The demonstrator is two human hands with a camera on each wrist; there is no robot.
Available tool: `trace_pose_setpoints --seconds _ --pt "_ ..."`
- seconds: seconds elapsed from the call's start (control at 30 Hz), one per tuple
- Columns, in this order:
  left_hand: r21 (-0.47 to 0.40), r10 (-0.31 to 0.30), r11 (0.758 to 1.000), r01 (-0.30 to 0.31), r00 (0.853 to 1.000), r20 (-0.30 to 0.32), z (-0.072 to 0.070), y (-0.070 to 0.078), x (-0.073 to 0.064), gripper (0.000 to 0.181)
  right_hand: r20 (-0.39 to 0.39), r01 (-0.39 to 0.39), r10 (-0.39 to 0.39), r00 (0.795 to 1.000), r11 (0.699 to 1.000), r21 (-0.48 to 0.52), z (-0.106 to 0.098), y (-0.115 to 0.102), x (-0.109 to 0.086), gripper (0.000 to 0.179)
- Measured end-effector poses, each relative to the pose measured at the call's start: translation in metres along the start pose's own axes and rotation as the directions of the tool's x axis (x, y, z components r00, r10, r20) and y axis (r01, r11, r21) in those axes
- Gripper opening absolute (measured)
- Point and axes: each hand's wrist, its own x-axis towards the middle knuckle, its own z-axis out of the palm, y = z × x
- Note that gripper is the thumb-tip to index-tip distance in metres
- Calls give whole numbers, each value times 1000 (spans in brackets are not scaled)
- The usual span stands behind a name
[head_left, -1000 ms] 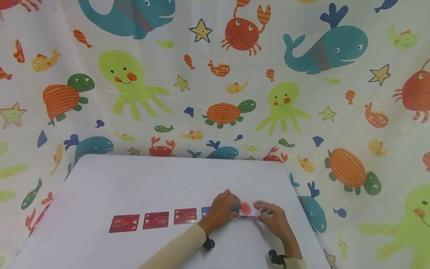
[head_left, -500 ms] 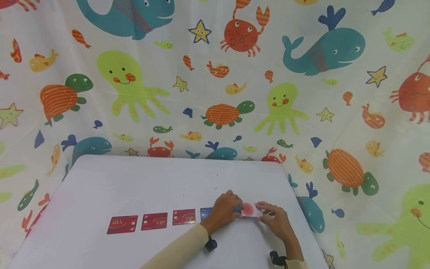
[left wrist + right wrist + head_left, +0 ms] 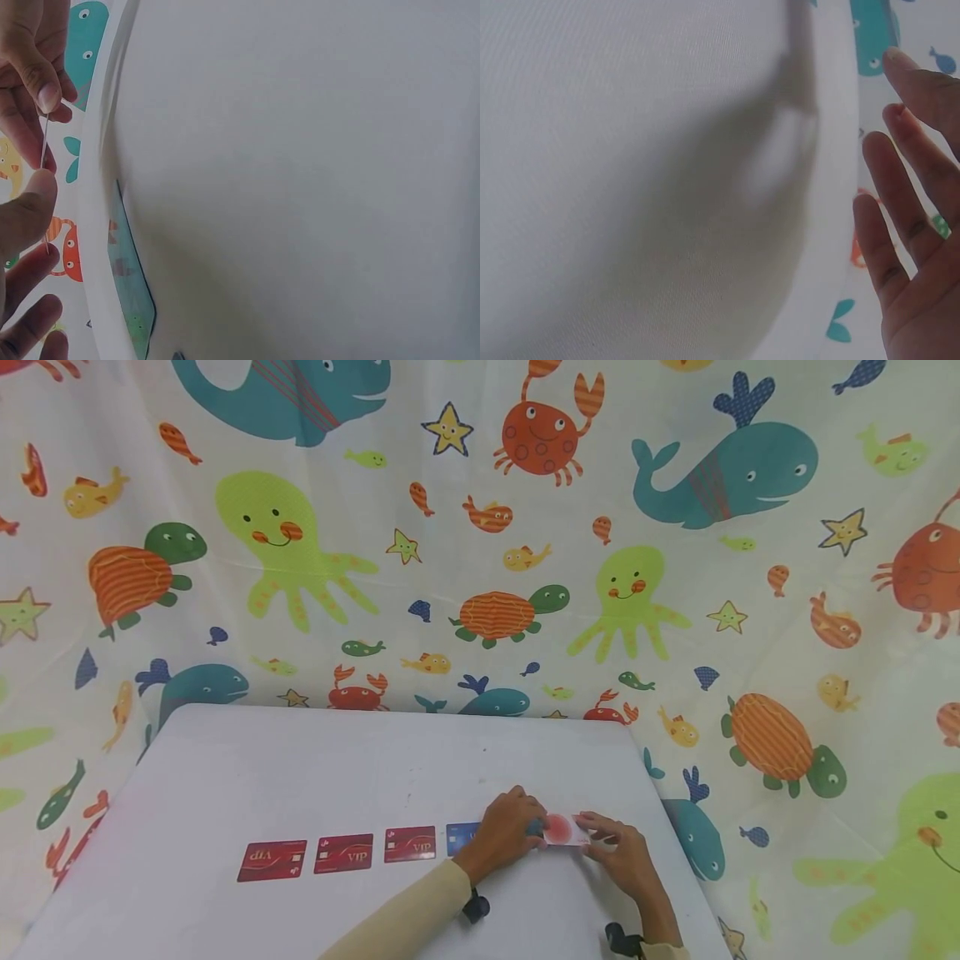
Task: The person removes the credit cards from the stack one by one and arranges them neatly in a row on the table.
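Observation:
A small white card (image 3: pixel 559 829) with a blurred pink circle is held between both hands, above the right part of the white table. At its left end my left hand (image 3: pixel 507 828) pinches it, with a teal patch showing beside the fingers. The right hand (image 3: pixel 619 852) holds the opposite end, index finger near the top corner and thumb near the bottom one. Seen edge-on in the left wrist view, the card (image 3: pixel 44 142) is a thin line between the fingertips. In the right wrist view the right hand's fingers (image 3: pixel 885 172) show, the lower ones fairly straight.
Three red VIP cards (image 3: pixel 343 852) lie in a row on the white table (image 3: pixel 337 768), left of the hands. A blue card (image 3: pixel 460 837) continues the row, partly hidden behind the left hand. Behind the table hangs a sea-animal curtain (image 3: pixel 450 552).
Both hands have shifted slightly to the right with the white card between them. Their hold on it looks the same, and the cards on the table stay in their row.

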Motion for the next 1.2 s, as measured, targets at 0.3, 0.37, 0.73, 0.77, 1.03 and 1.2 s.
trace_pose_setpoints --seconds 0.3,0.37,0.73,0.77,1.03,1.2 --pt "4 1 1000 -1 1000 9 4 4 2 36 -8 -20 20 1000 1000 1 -1 3 -2 45" --pt "4 2 1000 -2 1000 7 4 6 2 37 -8 -17 17 1000 1000 -3 -2 4 -2 44" --pt "-23 2 1000 -2 1000 -9 9 9 6 32 -11 -27 27 1000 1000 -8 -6 6 -3 44" --pt "-19 2 1000 -3 1000 -9 11 10 6 32 -12 -31 31 999 999 -8 -6 7 -3 44" --pt "13 15 1000 -15 1000 -15 15 12 9 30 -28 -51 51 998 999 -8 -7 8 -5 44" --pt "14 15 1000 -14 1000 -21 17 15 10 30 -30 -57 56 998 998 -14 -8 10 -5 43"
